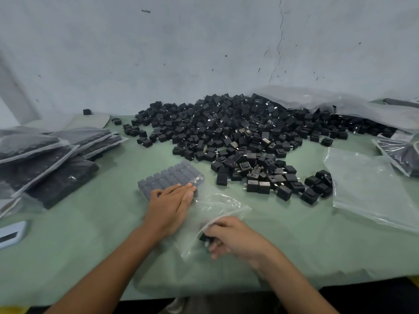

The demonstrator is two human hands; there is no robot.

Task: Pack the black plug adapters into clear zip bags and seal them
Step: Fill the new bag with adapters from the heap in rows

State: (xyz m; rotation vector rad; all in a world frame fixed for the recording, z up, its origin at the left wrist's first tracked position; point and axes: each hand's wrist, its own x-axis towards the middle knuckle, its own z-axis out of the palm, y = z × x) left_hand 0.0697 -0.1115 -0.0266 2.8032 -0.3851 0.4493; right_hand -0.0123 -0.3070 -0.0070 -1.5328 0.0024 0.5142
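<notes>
The clear zip bag (181,196) lay on the green tabletop (90,234) just below the middle of the frame, its long axis running from upper left to lower right. The upper-left end was already filled with neat rows of black adapters (169,177), seen grey through the plastic; the lower-right end was slack, crumpled film ending at the open mouth. The left hand (170,206) rested flat on the near edge of the packed rows, its fingers (181,189) straight and together, pressing the filled part down. The right hand (229,237), lower and to the right, had its fingers (215,248) curled around a single black adapter (205,236) at the bag's mouth, with the film draped over the knuckles. So the empty space lay up and to the left of that adapter, along the bag's length toward the left hand, and the right hand was plainly the nearer one to push it in; that is a judgement from how they lay.

Beyond the bag, the loose pile of adapters (238,137) spread across the middle and upper right of the frame, close to the right hand's side. A spare empty bag (367,186) lay flat at the right. Filled bags (49,159) were stacked at the left edge, and another filled one (403,155) sat at the far right. A pale flat object (11,233), not identifiable, lay at the lower left. A scuffed, cracked wall (204,53) filled the upper frame.
</notes>
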